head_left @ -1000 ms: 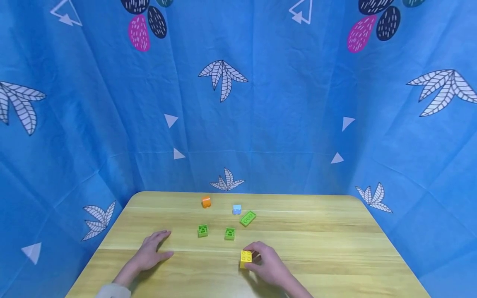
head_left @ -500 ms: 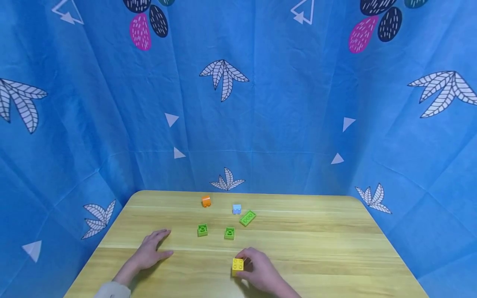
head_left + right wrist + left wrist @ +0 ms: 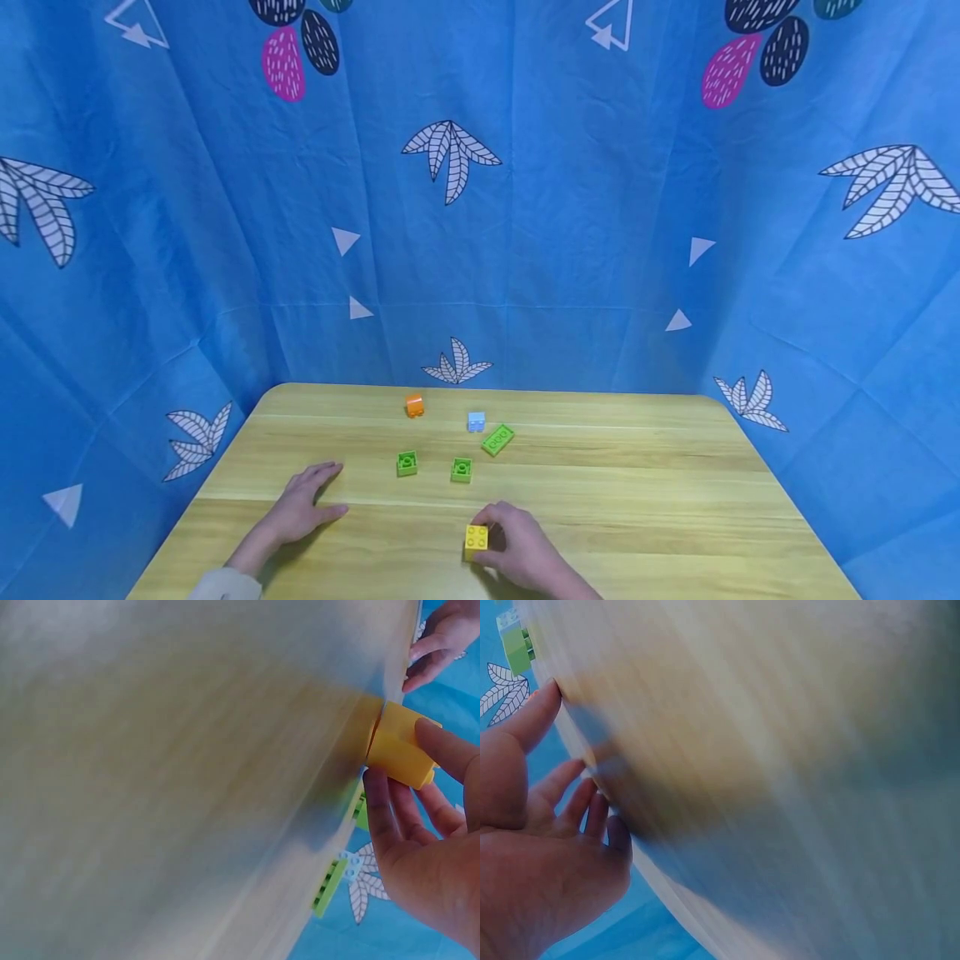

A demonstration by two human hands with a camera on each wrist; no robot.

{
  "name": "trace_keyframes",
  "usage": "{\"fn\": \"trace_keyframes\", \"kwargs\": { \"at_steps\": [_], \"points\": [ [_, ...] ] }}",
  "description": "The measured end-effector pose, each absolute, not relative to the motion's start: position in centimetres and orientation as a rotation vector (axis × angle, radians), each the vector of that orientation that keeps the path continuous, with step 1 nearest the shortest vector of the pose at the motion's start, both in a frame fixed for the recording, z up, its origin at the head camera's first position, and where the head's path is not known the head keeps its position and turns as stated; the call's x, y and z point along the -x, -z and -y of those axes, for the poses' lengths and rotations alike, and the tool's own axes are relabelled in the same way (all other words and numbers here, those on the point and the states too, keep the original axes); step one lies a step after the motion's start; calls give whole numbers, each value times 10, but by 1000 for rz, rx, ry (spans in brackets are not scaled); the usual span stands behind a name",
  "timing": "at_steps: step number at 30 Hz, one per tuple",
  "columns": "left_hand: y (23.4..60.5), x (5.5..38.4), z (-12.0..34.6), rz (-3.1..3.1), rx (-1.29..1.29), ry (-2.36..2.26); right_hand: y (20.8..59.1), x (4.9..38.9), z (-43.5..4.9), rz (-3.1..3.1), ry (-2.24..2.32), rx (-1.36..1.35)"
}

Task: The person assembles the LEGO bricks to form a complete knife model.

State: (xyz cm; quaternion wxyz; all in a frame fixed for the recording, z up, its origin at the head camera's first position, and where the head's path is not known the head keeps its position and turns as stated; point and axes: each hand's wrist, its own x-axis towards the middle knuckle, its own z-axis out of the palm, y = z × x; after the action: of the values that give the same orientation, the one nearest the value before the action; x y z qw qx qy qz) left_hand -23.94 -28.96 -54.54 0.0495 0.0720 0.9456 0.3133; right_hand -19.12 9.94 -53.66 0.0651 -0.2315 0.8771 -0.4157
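Note:
My right hand (image 3: 520, 546) pinches a yellow toy brick (image 3: 476, 542) between thumb and fingers near the front middle of the table. Four studs show on the brick's top, and in the right wrist view its underside (image 3: 403, 746) is right at the tabletop. At the left, my left hand (image 3: 300, 508) rests on the table with fingers spread and holds nothing. Two small green bricks, the left one (image 3: 407, 463) and the right one (image 3: 462, 470), lie beyond the hands with their hollow sides up.
A longer green brick (image 3: 498, 440) lies at a slant farther back, beside a light blue brick (image 3: 476, 422). An orange brick (image 3: 415, 406) with a rounded side is near the far edge. A blue patterned curtain (image 3: 480, 250) surrounds the wooden table (image 3: 637, 483).
My right hand has brought the yellow brick a little left and toward the front edge, slowing in the last half second. The left hand stays in place.

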Motion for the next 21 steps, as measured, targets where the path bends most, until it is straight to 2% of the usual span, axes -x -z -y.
{"fn": "trace_keyframes", "kwargs": {
  "at_steps": [16,21],
  "points": [
    [540,239,286,-2903,-269,-974,534,191,-102,-2618,1260,686],
    [530,229,266,-2976,-335,-1053,524,193,-113,-2582,1347,673]
  ]
}}
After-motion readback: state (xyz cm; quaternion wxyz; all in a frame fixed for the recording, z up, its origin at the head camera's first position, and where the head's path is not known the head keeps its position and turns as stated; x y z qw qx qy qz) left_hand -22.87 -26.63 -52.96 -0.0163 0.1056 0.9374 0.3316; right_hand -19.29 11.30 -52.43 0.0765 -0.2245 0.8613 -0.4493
